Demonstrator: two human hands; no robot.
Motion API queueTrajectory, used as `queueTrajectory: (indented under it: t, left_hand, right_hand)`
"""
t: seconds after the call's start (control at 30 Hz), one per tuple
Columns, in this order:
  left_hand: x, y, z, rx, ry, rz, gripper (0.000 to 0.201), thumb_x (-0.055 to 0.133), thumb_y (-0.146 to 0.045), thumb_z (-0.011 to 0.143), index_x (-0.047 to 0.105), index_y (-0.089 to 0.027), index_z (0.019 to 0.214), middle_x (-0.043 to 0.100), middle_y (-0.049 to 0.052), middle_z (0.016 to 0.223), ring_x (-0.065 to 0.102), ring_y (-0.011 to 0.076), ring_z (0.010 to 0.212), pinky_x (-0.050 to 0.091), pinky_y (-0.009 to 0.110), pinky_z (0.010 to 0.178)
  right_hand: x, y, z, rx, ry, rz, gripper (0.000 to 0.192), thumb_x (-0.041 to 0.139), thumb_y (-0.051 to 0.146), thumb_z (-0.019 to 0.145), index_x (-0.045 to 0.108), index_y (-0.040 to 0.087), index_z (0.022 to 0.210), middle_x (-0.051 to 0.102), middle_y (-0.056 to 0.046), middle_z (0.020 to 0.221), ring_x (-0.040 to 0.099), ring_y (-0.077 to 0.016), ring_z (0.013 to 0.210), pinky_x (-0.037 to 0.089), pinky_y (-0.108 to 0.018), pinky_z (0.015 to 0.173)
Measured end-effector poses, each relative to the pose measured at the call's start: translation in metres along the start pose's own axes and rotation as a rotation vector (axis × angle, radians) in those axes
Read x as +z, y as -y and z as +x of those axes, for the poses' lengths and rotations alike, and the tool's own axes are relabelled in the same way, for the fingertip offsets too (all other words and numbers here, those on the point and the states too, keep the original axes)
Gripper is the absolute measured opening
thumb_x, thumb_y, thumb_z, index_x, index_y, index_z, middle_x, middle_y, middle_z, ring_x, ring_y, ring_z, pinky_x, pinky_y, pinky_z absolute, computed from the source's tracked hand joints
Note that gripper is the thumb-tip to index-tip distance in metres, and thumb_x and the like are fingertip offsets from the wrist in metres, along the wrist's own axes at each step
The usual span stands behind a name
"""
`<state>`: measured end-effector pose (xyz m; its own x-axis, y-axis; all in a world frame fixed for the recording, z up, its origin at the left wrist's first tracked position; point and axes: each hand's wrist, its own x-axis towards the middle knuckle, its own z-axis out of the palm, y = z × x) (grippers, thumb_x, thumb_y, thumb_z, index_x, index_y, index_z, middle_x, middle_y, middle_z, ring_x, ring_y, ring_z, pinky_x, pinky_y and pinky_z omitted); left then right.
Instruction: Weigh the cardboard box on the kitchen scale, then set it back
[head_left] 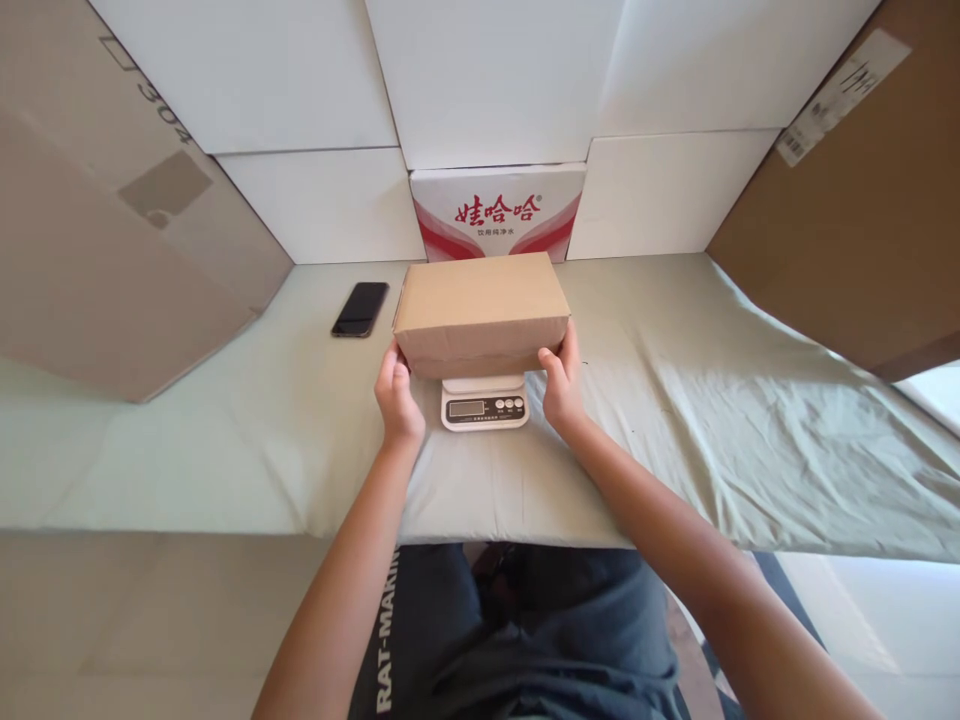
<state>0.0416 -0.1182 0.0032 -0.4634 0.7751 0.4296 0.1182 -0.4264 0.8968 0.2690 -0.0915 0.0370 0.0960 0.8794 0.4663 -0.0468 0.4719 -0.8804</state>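
Squarely on top of a small white kitchen scale [484, 403] sits a closed brown cardboard box [481, 312], wider than the scale, so that only the scale's front strip with its display and buttons shows below the box's near face. The person's left hand [397, 393] is pressed against the box's lower left corner, fingers curled round the edge, and the right hand [562, 385] holds the lower right corner the same way; both hands grip the box from the sides. By this look, the box is already set on the scale, yet the hands have not let go, so a free reading is not yet possible; the display is too small to read.

The scale stands near the middle of a table covered with a pale green cloth [697, 420], closer to the front edge than the back. A dark phone [361, 308] lies flat towards the back left. At the back edge, just behind the box, stands a white carton with red lettering [498, 212], flanked by white panels, with large brown cardboard sheets [112, 220] leaning in at both sides.
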Motion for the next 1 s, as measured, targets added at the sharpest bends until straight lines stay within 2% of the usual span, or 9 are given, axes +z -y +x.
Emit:
queueTrajectory:
  t: [0.2, 0.47, 0.6, 0.7, 0.77, 0.87, 0.93, 1.0]
  left_hand:
    - [0.000, 0.002, 0.000, 0.001, -0.037, -0.011, 0.073, 0.051, -0.075, 0.098, 0.067, -0.020, 0.144, 0.072, 0.017, 0.148, 0.066, 0.0331, 0.142, 0.052, 0.044, 0.118]
    - [-0.001, 0.002, -0.001, 0.015, -0.051, -0.021, 0.073, 0.053, -0.075, 0.097, 0.068, -0.019, 0.141, 0.075, 0.017, 0.143, 0.068, 0.0325, 0.139, 0.054, 0.042, 0.115]
    - [0.001, 0.000, -0.004, 0.017, -0.047, -0.015, 0.073, 0.052, -0.075, 0.098, 0.069, -0.018, 0.141, 0.076, 0.017, 0.141, 0.070, 0.0326, 0.136, 0.056, 0.043, 0.112]
    - [0.001, -0.003, -0.002, 0.017, -0.036, 0.004, 0.075, 0.052, -0.076, 0.097, 0.068, -0.020, 0.143, 0.074, 0.016, 0.145, 0.068, 0.0323, 0.139, 0.054, 0.043, 0.115]
    - [-0.004, -0.005, 0.005, 0.049, -0.092, 0.006, 0.076, 0.053, -0.075, 0.095, 0.064, -0.022, 0.148, 0.065, 0.016, 0.157, 0.059, 0.0315, 0.150, 0.048, 0.043, 0.122]
    - [-0.017, -0.007, 0.022, 0.041, -0.290, -0.041, 0.077, 0.046, -0.073, 0.097, 0.056, -0.024, 0.156, 0.046, 0.014, 0.174, 0.039, 0.0279, 0.165, 0.036, 0.042, 0.132]
    - [-0.024, -0.007, 0.032, -0.055, -0.379, -0.097, 0.074, 0.036, -0.068, 0.101, 0.049, -0.025, 0.160, 0.037, 0.012, 0.179, 0.031, 0.0246, 0.168, 0.032, 0.042, 0.134]
    - [-0.025, -0.006, 0.037, -0.157, -0.396, -0.138, 0.071, 0.028, -0.062, 0.104, 0.043, -0.027, 0.164, 0.033, 0.011, 0.181, 0.030, 0.0219, 0.169, 0.031, 0.042, 0.134]
  right_hand:
    - [0.000, -0.005, -0.002, 0.014, -0.010, 0.002, 0.062, 0.058, 0.048, 0.089, 0.052, 0.036, 0.150, 0.056, -0.005, 0.162, 0.052, -0.0337, 0.150, 0.038, -0.060, 0.134]
    - [-0.003, -0.010, -0.003, 0.000, -0.035, 0.031, 0.049, 0.062, 0.051, 0.088, 0.060, 0.032, 0.133, 0.066, -0.009, 0.140, 0.057, -0.0345, 0.138, 0.042, -0.062, 0.129]
    - [0.001, -0.010, -0.008, -0.004, -0.050, 0.011, 0.051, 0.062, 0.052, 0.088, 0.059, 0.032, 0.134, 0.065, -0.010, 0.142, 0.056, -0.0346, 0.140, 0.044, -0.062, 0.127]
    - [-0.002, -0.012, -0.003, -0.025, -0.055, -0.019, 0.061, 0.061, 0.056, 0.088, 0.055, 0.034, 0.144, 0.059, -0.009, 0.155, 0.051, -0.0355, 0.150, 0.040, -0.063, 0.130]
    - [-0.016, -0.015, 0.009, -0.052, -0.149, -0.051, 0.066, 0.056, 0.059, 0.090, 0.049, 0.037, 0.152, 0.050, -0.006, 0.165, 0.043, -0.0351, 0.160, 0.035, -0.064, 0.133]
    - [-0.058, -0.019, 0.038, -0.047, -0.467, -0.066, 0.065, 0.032, 0.060, 0.096, 0.040, 0.040, 0.158, 0.042, -0.005, 0.170, 0.040, -0.0316, 0.164, 0.031, -0.068, 0.133]
    - [-0.089, -0.024, 0.055, 0.017, -0.642, -0.059, 0.068, 0.022, 0.061, 0.097, 0.039, 0.036, 0.158, 0.041, -0.008, 0.168, 0.043, -0.0290, 0.162, 0.031, -0.066, 0.133]
    - [-0.111, -0.032, 0.066, 0.067, -0.738, -0.069, 0.068, 0.026, 0.061, 0.096, 0.040, 0.033, 0.156, 0.043, -0.010, 0.165, 0.048, -0.0271, 0.159, 0.033, -0.063, 0.133]
